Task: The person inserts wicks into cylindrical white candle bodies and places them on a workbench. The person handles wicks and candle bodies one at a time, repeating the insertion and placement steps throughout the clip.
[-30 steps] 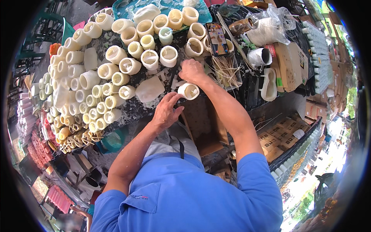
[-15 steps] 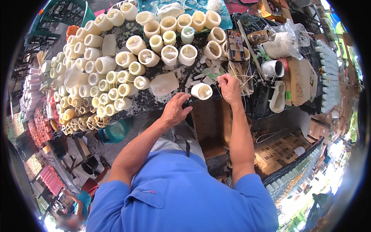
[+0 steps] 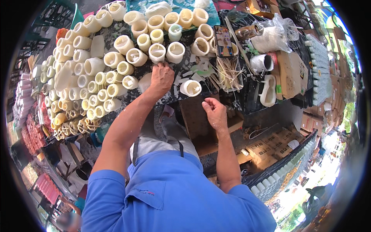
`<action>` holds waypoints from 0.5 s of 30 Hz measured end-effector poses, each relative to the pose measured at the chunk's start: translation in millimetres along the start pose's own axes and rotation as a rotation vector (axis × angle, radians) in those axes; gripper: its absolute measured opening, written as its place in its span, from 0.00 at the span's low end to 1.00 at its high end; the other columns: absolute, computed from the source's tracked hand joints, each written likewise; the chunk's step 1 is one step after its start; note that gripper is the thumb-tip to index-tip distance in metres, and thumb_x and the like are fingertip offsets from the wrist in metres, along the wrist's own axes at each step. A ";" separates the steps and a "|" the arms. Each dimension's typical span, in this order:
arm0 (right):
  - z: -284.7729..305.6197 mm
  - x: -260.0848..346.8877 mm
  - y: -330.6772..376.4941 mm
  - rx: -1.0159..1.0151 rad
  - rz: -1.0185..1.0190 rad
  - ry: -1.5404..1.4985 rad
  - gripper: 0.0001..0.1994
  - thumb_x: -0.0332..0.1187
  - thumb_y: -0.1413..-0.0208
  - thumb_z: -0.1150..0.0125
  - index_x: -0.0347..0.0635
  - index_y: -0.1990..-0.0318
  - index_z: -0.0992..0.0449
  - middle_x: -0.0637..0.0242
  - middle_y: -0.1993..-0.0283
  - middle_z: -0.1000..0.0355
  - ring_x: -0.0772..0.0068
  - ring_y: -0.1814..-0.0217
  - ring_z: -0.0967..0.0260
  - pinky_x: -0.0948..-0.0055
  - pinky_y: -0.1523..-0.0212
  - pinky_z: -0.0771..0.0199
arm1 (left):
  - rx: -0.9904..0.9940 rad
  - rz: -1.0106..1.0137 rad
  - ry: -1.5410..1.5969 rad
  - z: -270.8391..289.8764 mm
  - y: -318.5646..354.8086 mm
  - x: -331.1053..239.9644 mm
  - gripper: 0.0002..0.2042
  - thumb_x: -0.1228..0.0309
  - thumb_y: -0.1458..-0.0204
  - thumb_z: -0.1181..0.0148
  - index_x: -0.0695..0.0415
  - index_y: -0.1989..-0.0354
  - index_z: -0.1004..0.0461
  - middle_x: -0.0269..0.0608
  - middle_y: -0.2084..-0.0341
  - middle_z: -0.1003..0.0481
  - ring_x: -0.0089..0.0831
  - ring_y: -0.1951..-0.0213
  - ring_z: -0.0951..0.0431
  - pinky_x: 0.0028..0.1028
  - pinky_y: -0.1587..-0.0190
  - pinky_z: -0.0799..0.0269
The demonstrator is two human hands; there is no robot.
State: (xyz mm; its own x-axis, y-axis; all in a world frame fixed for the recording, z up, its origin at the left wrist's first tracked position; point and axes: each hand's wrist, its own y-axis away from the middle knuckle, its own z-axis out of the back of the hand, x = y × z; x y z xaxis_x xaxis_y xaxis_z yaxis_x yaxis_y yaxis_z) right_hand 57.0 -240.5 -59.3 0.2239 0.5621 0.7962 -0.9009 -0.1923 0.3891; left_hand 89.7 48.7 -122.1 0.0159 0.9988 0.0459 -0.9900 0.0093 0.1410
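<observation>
The left hand (image 3: 161, 78) reaches forward over the dark, wax-spattered table (image 3: 181, 79), palm down, fingers curled loosely and spread a little; whether the fingertips pinch anything cannot be told, since the back of the hand hides them. Just beyond those fingertips stand two cream hollow candle shells (image 3: 157, 52), one touching distance from the knuckles, the other (image 3: 175, 52) beside it to the right. To the left of the fingers a pale lump of wax (image 3: 145, 82) lies against the wrist side, and past it a crowd of smaller cream shells (image 3: 101, 92) packs the table edge in rows, blocking any path leftward. The right hand (image 3: 215, 112) hovers lower, nearer the body, over a brown cardboard box (image 3: 201, 123); its fingers are bent inward with thumb and forefinger close together, and nothing can be made out between them. Just ahead and left of those fingers sits a single cream candle shell (image 3: 191, 88), lying apart from both hands, its open mouth showing a hollow with white wax inside. Further ahead of the right fingers a tray of thin wooden sticks (image 3: 228, 73) lies among white wax scraps (image 3: 201, 71). To the right of it stand a white mug (image 3: 262, 62) with a dark inside and a clear plastic bag (image 3: 276, 36) holding white material.
</observation>
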 end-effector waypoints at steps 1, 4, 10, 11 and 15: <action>-2.0 -0.9 5.4 0.005 -0.006 0.005 0.16 0.36 0.34 0.26 0.31 0.49 0.15 0.62 0.61 0.15 0.76 0.63 0.21 0.71 0.58 0.19 | -0.031 -0.021 -0.007 -3.4 -1.4 -1.0 0.10 0.70 0.46 0.38 0.60 0.62 0.14 0.48 0.58 0.20 0.44 0.51 0.21 0.39 0.54 0.23; -12.0 -4.9 15.9 0.024 -0.047 -0.031 0.15 0.35 0.35 0.27 0.31 0.49 0.15 0.61 0.62 0.15 0.75 0.63 0.21 0.70 0.58 0.19 | -0.096 -0.091 -0.029 -12.4 -0.6 -2.1 0.09 0.69 0.46 0.38 0.59 0.65 0.13 0.48 0.59 0.20 0.44 0.50 0.20 0.41 0.54 0.21; -32.6 -9.9 22.9 0.038 0.040 -0.040 0.14 0.35 0.35 0.27 0.31 0.51 0.16 0.58 0.64 0.16 0.70 0.65 0.20 0.68 0.59 0.18 | -0.026 -0.231 0.113 -15.0 9.2 6.8 0.09 0.70 0.44 0.40 0.60 0.59 0.17 0.48 0.55 0.20 0.43 0.48 0.20 0.43 0.49 0.22; -35.3 -9.5 24.2 0.043 0.015 -0.036 0.14 0.35 0.35 0.28 0.31 0.51 0.16 0.58 0.64 0.16 0.70 0.65 0.20 0.68 0.60 0.18 | -0.024 -0.222 0.128 -13.8 13.8 7.8 0.10 0.71 0.44 0.40 0.60 0.57 0.18 0.48 0.55 0.20 0.43 0.48 0.20 0.42 0.49 0.22; -49.6 -4.0 28.7 0.073 0.096 -0.051 0.13 0.34 0.36 0.28 0.31 0.52 0.16 0.56 0.64 0.17 0.66 0.66 0.19 0.66 0.60 0.19 | -0.125 -0.187 0.184 -13.1 34.1 12.3 0.11 0.72 0.44 0.41 0.60 0.56 0.19 0.48 0.54 0.23 0.44 0.48 0.22 0.42 0.46 0.24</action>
State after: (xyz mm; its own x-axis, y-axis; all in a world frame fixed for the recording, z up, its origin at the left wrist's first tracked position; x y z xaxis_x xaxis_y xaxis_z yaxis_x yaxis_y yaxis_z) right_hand 11.8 -208.4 -74.4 0.1586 0.4973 0.8529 -0.8900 -0.3021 0.3416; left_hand 54.3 61.9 -129.8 0.1854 0.9710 -0.1512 -0.9820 0.1886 0.0066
